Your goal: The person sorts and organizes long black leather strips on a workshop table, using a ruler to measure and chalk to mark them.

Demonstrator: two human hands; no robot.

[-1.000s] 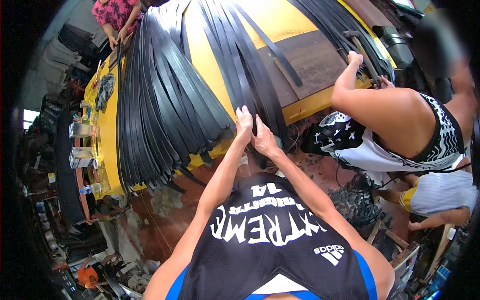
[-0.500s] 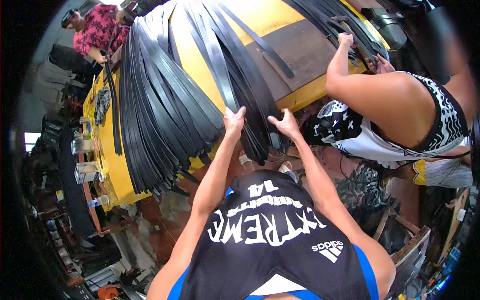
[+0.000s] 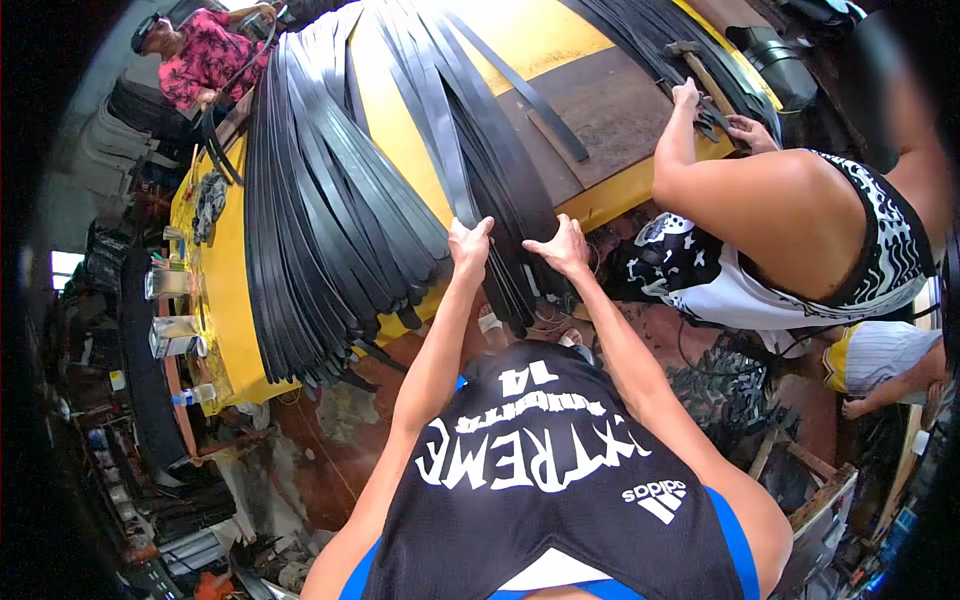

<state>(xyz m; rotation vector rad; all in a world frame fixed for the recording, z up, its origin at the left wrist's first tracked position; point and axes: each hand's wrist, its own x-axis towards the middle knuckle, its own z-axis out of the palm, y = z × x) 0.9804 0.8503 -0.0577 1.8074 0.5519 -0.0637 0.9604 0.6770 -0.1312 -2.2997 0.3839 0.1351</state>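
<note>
Long black strips (image 3: 330, 200) lie in a thick bundle over the yellow table (image 3: 225, 340) and hang past its near edge. Beside them, nearer the middle, hangs a second bundle of black strips (image 3: 500, 190). My left hand (image 3: 469, 245) is closed on a black strip at the left side of this second bundle, thumb pointing right. My right hand (image 3: 560, 245) is at the right side of the same bundle, its thumb stretched left over the strips and its fingers apart. A dark board (image 3: 600, 110) lies on the table behind, with one loose strip across it.
At the right a co-worker (image 3: 780, 210) in black and white handles strips near a hammer (image 3: 690, 48). Another co-worker (image 3: 215, 60) in a pink shirt holds strips at the back left. Tins (image 3: 168, 284) stand at the table's left edge. A third person's arm (image 3: 890, 385) shows far right.
My right hand has shifted slightly left over the strips. The pink-shirted co-worker has raised the strips at the back left. More of the third person shows at the right.
</note>
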